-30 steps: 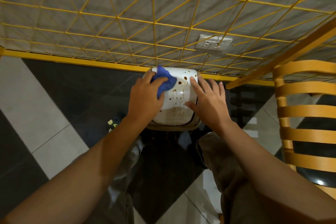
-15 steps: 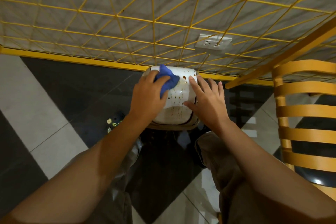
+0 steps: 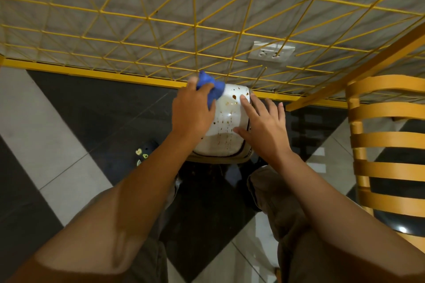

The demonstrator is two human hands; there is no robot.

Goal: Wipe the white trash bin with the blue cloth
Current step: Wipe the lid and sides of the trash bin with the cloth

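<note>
The white trash bin (image 3: 226, 131) stands on the dark floor against the yellow rail, its lid spotted and streaked with brown stains. My left hand (image 3: 192, 114) grips the bunched blue cloth (image 3: 212, 91) and presses it on the lid's far left corner. My right hand (image 3: 264, 127) lies flat on the bin's right side with its fingers spread, the index finger reaching onto the lid.
A yellow wire grid (image 3: 195, 30) covers the grey wall behind the bin, with a white socket plate (image 3: 271, 54) at the right. A yellow slatted chair (image 3: 388, 145) stands at the right. A dark shoe with small charms (image 3: 145, 153) is left of the bin. My knees are below.
My left hand has slid the blue cloth from the lid's upper middle toward its far left corner. My right hand has stayed on the bin's right side.
</note>
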